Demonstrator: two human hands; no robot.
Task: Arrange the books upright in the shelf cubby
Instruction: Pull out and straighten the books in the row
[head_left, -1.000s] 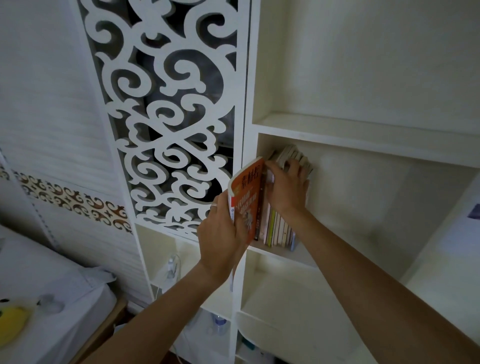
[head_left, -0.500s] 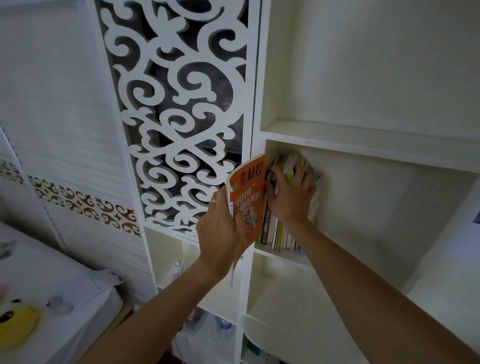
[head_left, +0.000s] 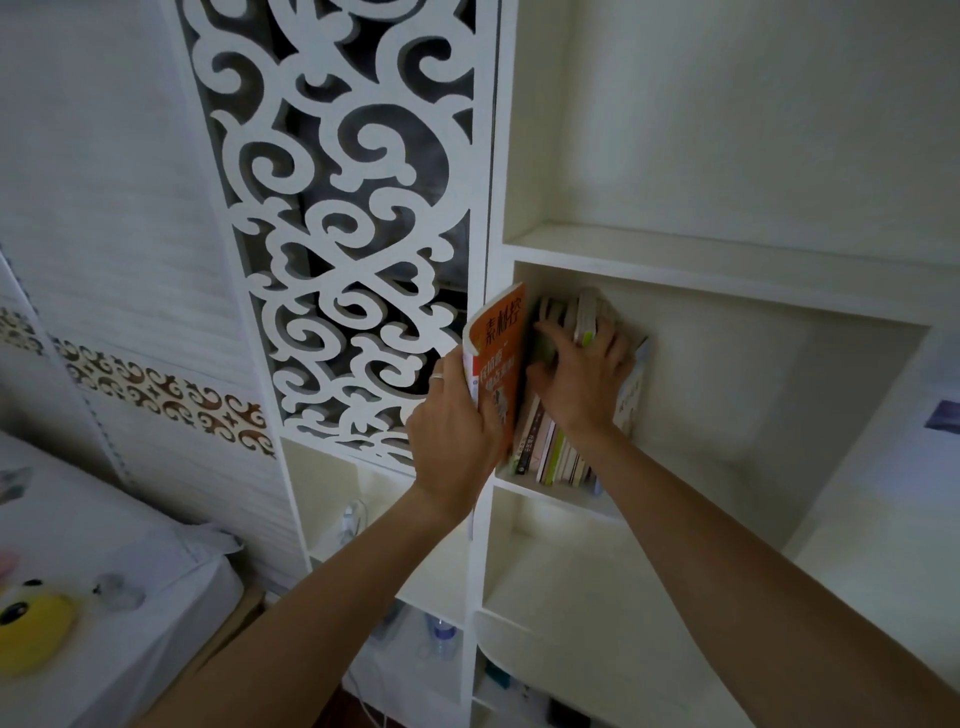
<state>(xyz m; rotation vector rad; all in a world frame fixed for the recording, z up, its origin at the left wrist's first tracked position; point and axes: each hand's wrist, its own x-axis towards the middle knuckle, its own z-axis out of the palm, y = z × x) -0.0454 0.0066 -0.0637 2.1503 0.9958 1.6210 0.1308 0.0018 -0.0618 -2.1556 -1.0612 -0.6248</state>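
Note:
An orange paperback stands upright at the left mouth of the cream shelf cubby. My left hand grips its lower edge, a ring on one finger. A row of several thin books stands in the cubby's left part, leaning a little to the right. My right hand lies spread over their spines with fingers hooked between the book tops, pushing them rightward. A pale blue-edged book is the rightmost of the row.
A white scrollwork panel rises left of the cubby. The cubby's right half holds nothing. Open compartments lie below, with bottles low down. A bed with white covers and a yellow plush toy sits at lower left.
My right hand has spread wider across the book tops and pressed the row to the right. The orange book has edged closer to the cubby's left opening.

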